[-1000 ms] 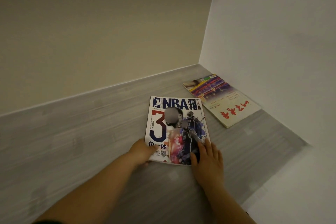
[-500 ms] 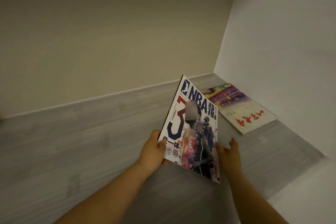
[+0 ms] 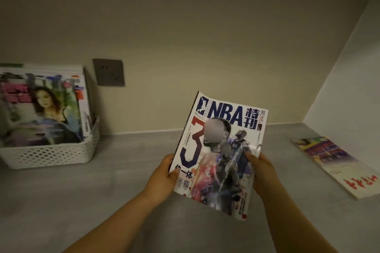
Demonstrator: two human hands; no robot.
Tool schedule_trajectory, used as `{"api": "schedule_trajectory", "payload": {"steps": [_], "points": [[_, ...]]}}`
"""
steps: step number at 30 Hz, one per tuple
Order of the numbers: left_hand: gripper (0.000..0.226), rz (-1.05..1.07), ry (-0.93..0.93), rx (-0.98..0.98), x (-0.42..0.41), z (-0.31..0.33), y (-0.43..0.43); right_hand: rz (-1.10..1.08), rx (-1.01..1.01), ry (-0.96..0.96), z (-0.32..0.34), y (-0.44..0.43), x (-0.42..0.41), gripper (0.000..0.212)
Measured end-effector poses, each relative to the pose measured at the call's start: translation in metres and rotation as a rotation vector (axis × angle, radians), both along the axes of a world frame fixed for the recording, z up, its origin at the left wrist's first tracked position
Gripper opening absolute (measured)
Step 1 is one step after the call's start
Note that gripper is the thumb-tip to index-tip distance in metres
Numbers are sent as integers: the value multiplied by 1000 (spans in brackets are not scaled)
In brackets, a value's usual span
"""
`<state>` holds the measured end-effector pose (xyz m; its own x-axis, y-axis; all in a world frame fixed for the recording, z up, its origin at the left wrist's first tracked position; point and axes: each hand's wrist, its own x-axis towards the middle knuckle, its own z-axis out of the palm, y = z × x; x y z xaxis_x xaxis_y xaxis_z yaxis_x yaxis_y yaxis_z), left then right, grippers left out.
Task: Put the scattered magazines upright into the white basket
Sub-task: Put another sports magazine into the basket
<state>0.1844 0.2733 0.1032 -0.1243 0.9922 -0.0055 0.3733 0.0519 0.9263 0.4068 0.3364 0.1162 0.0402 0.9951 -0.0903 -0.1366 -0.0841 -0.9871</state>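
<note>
I hold an NBA magazine [image 3: 222, 150] up off the grey counter, tilted with its cover facing me. My left hand [image 3: 164, 174] grips its lower left edge and my right hand [image 3: 261, 172] grips its right edge. A white perforated basket [image 3: 51, 155] stands at the far left against the wall, with several magazines [image 3: 41, 107] upright inside it. Another magazine with red characters [image 3: 337, 165] lies flat on the counter at the right, by the side wall.
A grey wall socket [image 3: 108, 72] sits on the back wall just right of the basket. The grey counter [image 3: 123, 170] runs between basket and held magazine. A white side wall [image 3: 353, 63] closes the right end.
The NBA magazine went from lying flat under both hands to being lifted and held up in both hands. My view swung left, bringing the basket into sight.
</note>
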Motion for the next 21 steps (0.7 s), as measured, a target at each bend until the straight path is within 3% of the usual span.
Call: {"api": "schedule_trajectory", "payload": {"steps": [10, 18, 21], "points": [[33, 446, 20, 124, -218, 25, -27, 274, 83, -128, 31, -15, -232, 19], [31, 674, -28, 241, -343, 59, -31, 257, 182, -170, 70, 3, -369, 20], [30, 732, -52, 249, -375, 64, -29, 277, 243, -206, 77, 15, -408, 9]]}}
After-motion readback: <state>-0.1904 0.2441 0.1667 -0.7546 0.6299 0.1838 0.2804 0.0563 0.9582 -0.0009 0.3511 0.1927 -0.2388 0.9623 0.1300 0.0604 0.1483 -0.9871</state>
